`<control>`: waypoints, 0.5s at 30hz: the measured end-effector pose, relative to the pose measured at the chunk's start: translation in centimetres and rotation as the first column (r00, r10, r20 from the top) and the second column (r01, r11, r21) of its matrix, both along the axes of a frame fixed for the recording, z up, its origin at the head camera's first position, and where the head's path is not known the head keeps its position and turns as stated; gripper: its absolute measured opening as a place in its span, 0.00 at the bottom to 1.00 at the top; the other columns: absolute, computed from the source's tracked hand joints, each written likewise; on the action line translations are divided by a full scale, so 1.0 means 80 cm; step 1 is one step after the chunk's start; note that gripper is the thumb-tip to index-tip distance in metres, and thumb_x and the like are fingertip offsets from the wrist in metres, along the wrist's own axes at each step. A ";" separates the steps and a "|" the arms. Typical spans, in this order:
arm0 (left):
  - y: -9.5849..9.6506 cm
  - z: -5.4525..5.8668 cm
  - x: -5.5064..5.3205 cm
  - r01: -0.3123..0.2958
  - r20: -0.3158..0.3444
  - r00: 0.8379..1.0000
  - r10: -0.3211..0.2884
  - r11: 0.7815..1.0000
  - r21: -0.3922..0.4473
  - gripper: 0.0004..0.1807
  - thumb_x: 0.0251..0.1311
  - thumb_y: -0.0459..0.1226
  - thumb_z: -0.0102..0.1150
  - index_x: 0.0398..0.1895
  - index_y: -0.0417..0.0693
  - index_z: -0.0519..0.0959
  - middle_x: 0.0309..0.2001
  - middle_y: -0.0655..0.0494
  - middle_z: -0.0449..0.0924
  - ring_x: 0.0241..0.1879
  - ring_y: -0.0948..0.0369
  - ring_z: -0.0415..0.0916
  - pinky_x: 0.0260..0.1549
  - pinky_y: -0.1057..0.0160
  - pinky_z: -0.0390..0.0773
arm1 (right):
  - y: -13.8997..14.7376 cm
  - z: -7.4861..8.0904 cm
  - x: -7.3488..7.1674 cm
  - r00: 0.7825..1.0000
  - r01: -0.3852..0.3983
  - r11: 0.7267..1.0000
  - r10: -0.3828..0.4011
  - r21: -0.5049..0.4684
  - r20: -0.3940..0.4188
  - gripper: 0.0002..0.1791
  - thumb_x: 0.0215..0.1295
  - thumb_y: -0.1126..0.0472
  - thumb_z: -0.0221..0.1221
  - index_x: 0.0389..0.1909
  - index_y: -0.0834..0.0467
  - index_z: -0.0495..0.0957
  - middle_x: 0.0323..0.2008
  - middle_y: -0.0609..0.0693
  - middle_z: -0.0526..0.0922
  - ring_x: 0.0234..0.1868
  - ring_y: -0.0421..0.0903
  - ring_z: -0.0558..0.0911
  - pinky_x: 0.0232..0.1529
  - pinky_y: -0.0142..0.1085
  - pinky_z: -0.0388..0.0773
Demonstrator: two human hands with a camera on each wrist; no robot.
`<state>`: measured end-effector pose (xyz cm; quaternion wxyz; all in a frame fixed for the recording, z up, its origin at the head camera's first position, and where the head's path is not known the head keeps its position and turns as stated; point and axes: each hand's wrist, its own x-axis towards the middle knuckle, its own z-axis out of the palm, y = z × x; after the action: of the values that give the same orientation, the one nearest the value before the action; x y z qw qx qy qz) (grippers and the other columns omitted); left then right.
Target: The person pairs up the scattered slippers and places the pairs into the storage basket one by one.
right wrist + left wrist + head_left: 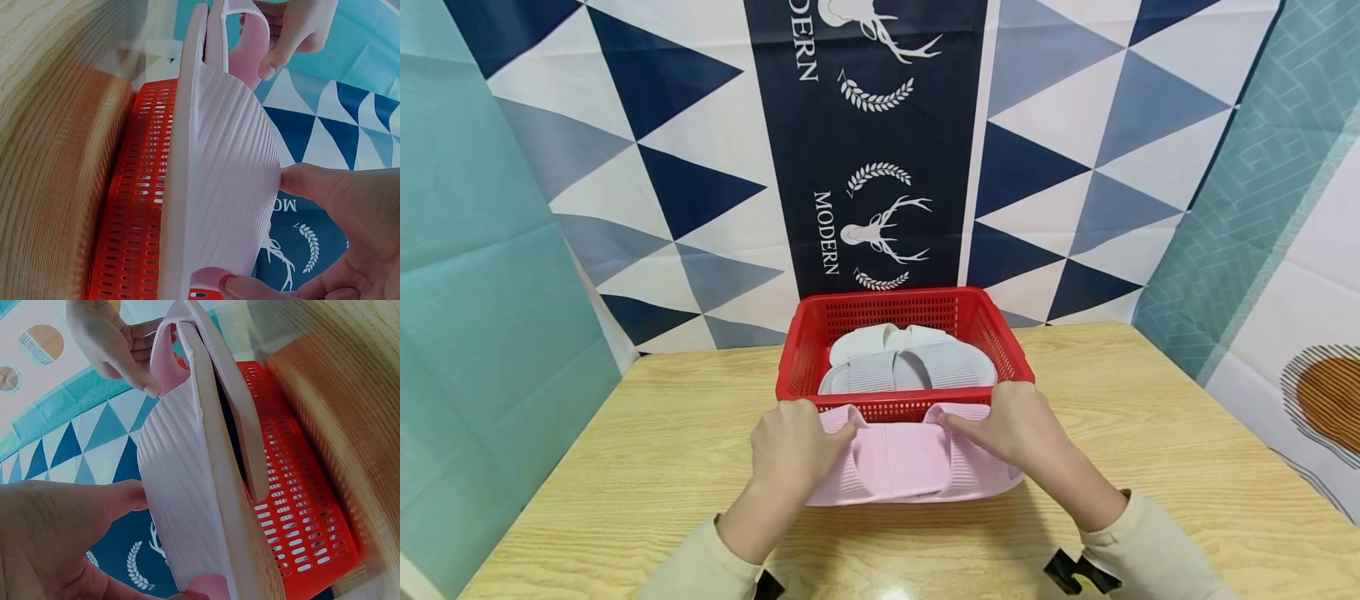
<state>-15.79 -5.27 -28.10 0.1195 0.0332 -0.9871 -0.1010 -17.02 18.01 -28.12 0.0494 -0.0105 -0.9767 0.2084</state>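
A pair of pink slippers [901, 458], laid against each other with ribbed straps outward, is held level above the table in front of the red basket. My left hand [796, 446] grips the left end, thumb over the strap's edge. At the other end my right hand [1011, 429] pinches the strap of the pink slipper [228, 169] between thumb and fingers. In the left wrist view a narrow dark gap runs between the soles of the pink slippers [187, 456]. Inside the basket lie a grey slipper [977, 364] and, behind it, a white slipper [857, 343].
The red perforated basket [790, 358] stands at the back of the wooden table [700, 433], close to the patterned cloth wall [715, 167]. Teal cloth [475, 292] hangs along the left side. Another cloth panel [1285, 308] borders the table's right edge.
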 end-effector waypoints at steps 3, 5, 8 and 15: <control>0.002 0.000 0.000 -0.002 -0.008 1.000 0.002 1.000 0.000 0.32 0.53 0.60 0.57 0.08 0.46 0.68 0.14 0.50 0.68 0.16 0.55 0.68 0.13 0.65 0.65 | 0.000 0.000 0.000 1.000 -0.001 1.000 0.001 -0.001 -0.007 0.32 0.47 0.37 0.68 0.10 0.54 0.60 0.09 0.46 0.59 0.13 0.41 0.60 0.17 0.30 0.56; 0.003 0.000 0.000 -0.004 -0.011 1.000 0.004 1.000 0.002 0.31 0.53 0.60 0.57 0.08 0.46 0.67 0.14 0.49 0.69 0.16 0.55 0.68 0.13 0.64 0.65 | -0.001 -0.001 0.000 1.000 -0.003 1.000 0.003 -0.001 -0.010 0.32 0.48 0.38 0.68 0.10 0.54 0.60 0.09 0.46 0.59 0.13 0.41 0.60 0.18 0.30 0.56; 0.004 -0.001 0.000 -0.005 -0.013 1.000 0.005 1.000 0.006 0.31 0.53 0.60 0.58 0.09 0.46 0.67 0.14 0.49 0.69 0.16 0.55 0.69 0.13 0.64 0.65 | -0.002 -0.001 0.000 1.000 -0.001 1.000 0.001 -0.001 -0.005 0.32 0.48 0.39 0.68 0.10 0.54 0.61 0.09 0.47 0.59 0.13 0.41 0.60 0.18 0.30 0.56; 0.006 -0.002 0.001 0.001 -0.019 1.000 -0.001 1.000 0.000 0.32 0.53 0.60 0.58 0.07 0.46 0.66 0.12 0.50 0.67 0.15 0.55 0.67 0.13 0.65 0.64 | -0.003 -0.003 0.000 1.000 -0.002 1.000 0.002 -0.003 0.012 0.31 0.47 0.38 0.68 0.13 0.56 0.62 0.11 0.48 0.59 0.15 0.41 0.60 0.18 0.30 0.56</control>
<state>-15.69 -4.75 -28.27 0.1286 0.0320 -0.9860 -0.1015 -17.05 17.75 -28.34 0.0434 -0.0108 -0.9767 0.2100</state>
